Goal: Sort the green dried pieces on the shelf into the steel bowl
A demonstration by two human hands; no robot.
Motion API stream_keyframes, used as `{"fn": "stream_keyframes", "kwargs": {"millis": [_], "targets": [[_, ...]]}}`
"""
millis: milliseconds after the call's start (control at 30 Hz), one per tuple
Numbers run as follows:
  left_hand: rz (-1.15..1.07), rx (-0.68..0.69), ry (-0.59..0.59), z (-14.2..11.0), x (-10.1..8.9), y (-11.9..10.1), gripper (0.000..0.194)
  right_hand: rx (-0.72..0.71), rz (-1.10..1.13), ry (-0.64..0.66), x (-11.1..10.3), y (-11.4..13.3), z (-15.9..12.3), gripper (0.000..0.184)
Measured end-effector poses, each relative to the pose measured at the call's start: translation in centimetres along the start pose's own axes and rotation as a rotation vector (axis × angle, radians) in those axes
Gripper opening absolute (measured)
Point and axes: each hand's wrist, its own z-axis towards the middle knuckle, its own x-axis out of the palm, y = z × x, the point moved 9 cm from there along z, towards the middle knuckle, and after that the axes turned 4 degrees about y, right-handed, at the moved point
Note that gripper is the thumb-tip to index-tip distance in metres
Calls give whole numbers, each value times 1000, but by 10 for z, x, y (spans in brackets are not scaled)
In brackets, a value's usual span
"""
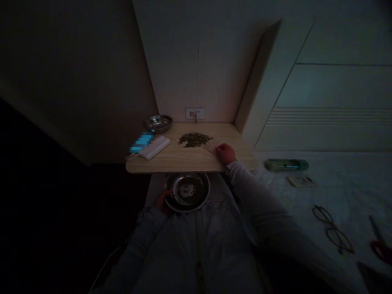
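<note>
A pile of small dark green grains point(196, 139), perhaps beans or seeds, is spread over the wooden tabletop point(183, 162). Just right of the pile, my right hand point(225, 154) rests at the table with its fingers curled together; what they hold, if anything, is too small to see. On my lap, below the table's front edge, sits a shiny metal bowl point(187, 209) with some of the same grains scattered in its bottom. My left hand point(163, 203) grips this bowl by its left rim, fingers partly hidden under it.
A second metal bowl point(158, 123) stands at the table's back left, near a white power strip point(155, 148) and a blurred lit screen point(142, 142). On the bed at right lie a green bottle point(286, 165), a small pale device point(300, 181), glasses point(332, 228) and red-handled scissors point(381, 250).
</note>
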Motion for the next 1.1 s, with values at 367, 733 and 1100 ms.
{"fn": "stream_keyframes", "kwargs": {"millis": [367, 733, 1100], "targets": [[3, 13, 4, 0, 0, -2, 16, 34, -50, -12, -11, -19, 23, 23], [-3, -14, 24, 1, 0, 1, 22, 6, -52, -63, -21, -20, 44, 16], [-2, -28, 29, -4, 7, -1, 26, -105, 72, -83, 0, 20, 31, 21]]}}
